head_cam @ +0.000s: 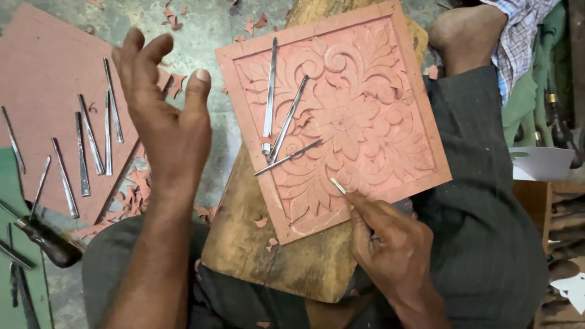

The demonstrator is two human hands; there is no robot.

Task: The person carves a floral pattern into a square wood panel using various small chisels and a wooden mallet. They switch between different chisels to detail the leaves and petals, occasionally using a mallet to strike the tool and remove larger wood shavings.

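A square reddish carved panel (378,73) with a raised flower pattern rests tilted on a wooden block (268,256) across my lap. Three thin metal chisels (286,119) lie loose on the panel's left half. My right hand (390,244) grips a small chisel (338,186), its tip touching the carving near the panel's lower edge. My left hand (164,116) is raised in the air to the left of the panel, palm up, fingers spread, holding nothing.
Several more metal chisels (85,140) lie on a flat reddish board (42,79) at left. A dark-handled tool (46,237) lies on green cloth lower left. Reddish shavings (137,189) litter the floor. A person's knee (466,30) and checked cloth show upper right.
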